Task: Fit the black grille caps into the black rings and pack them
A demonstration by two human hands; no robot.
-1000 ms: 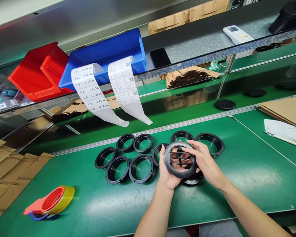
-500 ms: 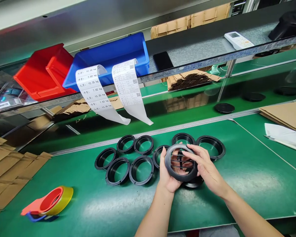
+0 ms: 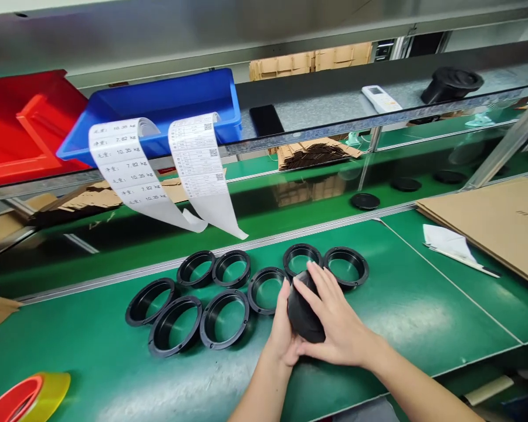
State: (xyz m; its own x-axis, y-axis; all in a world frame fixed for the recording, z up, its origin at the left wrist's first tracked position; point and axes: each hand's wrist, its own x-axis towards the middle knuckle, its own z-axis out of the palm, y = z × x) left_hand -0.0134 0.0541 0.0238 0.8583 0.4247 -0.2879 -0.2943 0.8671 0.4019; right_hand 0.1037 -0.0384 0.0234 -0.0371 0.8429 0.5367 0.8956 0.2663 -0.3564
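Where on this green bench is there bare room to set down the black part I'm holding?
Bare mat lies right of your right hand, between the ring at the row's right end and the white paper. More lies along the near edge, between the tape roll and your left hand. The black rings crowd the middle.

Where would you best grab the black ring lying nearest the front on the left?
Pinch the front black ring across its raised wall, one finger inside the open centre, one outside, coming from above on its front-left side. It lies flat with rings close on its other sides, so that rim is freest.
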